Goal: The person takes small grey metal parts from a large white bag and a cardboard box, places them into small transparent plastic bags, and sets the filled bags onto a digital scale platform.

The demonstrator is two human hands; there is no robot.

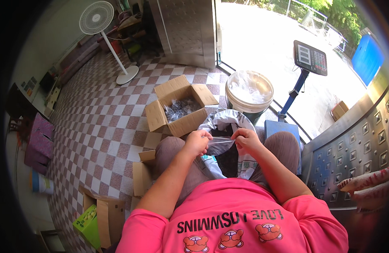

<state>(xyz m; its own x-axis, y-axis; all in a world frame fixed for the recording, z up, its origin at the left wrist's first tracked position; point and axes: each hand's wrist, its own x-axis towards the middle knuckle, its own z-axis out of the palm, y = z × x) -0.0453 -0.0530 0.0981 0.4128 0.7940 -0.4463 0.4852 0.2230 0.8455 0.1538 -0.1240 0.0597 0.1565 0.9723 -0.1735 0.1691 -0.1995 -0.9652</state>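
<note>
Between my two hands a small clear plastic zip bag is stretched by its top edge. My left hand pinches one corner and my right hand the other. The bag looks flat, and I cannot tell if anything is inside. Below it, between my knees, stands a white woven sack with its rim rolled down. Dark contents show in the sack, too shaded to make out.
An open cardboard box holds filled clear bags. Behind the sack stands a bucket with clear plastic bags inside. A platform scale is at the right, near a metal door. A white fan stands on the checkered floor.
</note>
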